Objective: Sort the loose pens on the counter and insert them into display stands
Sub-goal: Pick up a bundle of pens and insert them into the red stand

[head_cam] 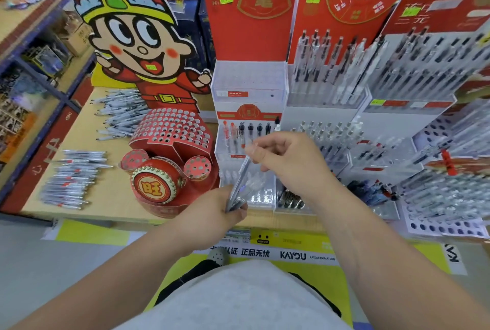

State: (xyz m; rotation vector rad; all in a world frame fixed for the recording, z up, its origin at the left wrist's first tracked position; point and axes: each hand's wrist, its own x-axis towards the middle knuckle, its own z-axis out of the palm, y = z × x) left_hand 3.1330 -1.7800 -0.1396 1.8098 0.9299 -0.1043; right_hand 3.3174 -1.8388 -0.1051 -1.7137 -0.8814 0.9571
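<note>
In front of the white display stand (pixel 248 77), the left hand's (pixel 216 214) fingers clamp a bundle of pens (pixel 238 187), long axis slanting up toward it. The right hand (pixel 289 160), nearer the stand, pinches one pen (pixel 246 166) by its top end.

Clear, glossy plastic pens (pixel 71 181); red printed card stand (pixel 172 128), slight sheen; matt wood-look counter (pixel 106 197); perhaps acrylic tiers (pixel 248 77).
</note>
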